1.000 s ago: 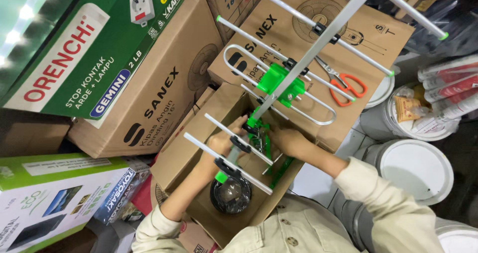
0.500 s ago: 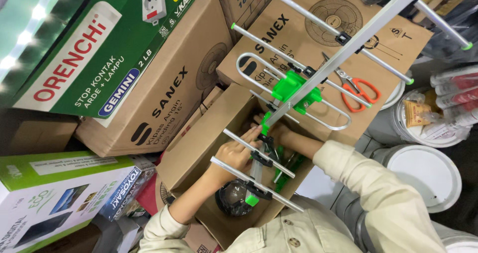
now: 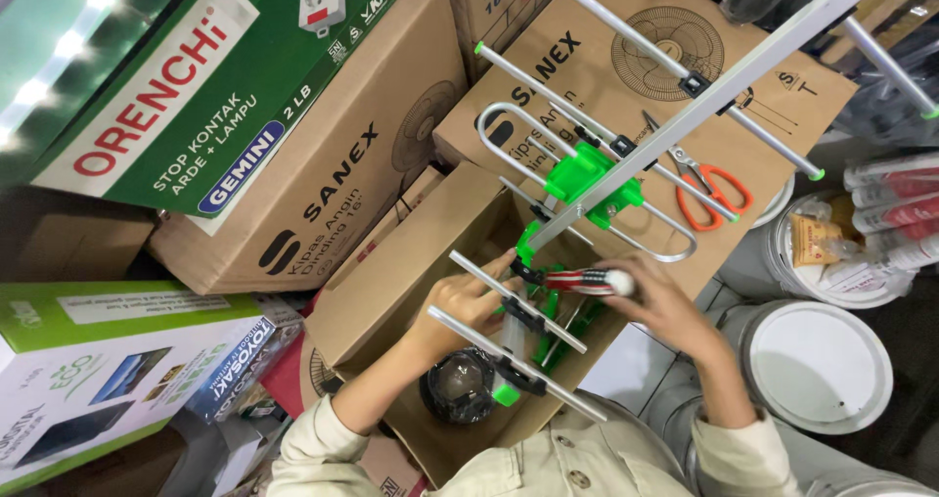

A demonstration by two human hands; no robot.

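Gripping a near crossbar, the left hand (image 3: 468, 306) steadied the antenna (image 3: 626, 174) over the open box (image 3: 391, 292), the right hand (image 3: 657, 301) closed on a screwdriver (image 3: 587, 281) lying crosswise to the boom slanting away up-right.

right hand (image 3: 665, 306) now gripping striped-handled screwdriver (image 3: 587, 281), antenna (image 3: 626, 164) shifted right

A green box (image 3: 225, 76) with a red and white label lies far left, atop a brown carton (image 3: 323, 184) with dark print. Another brown carton (image 3: 636, 76) lies far right. An open brown carton (image 3: 391, 292) sits near the middle. A white and green box (image 3: 108, 370) stands near left.
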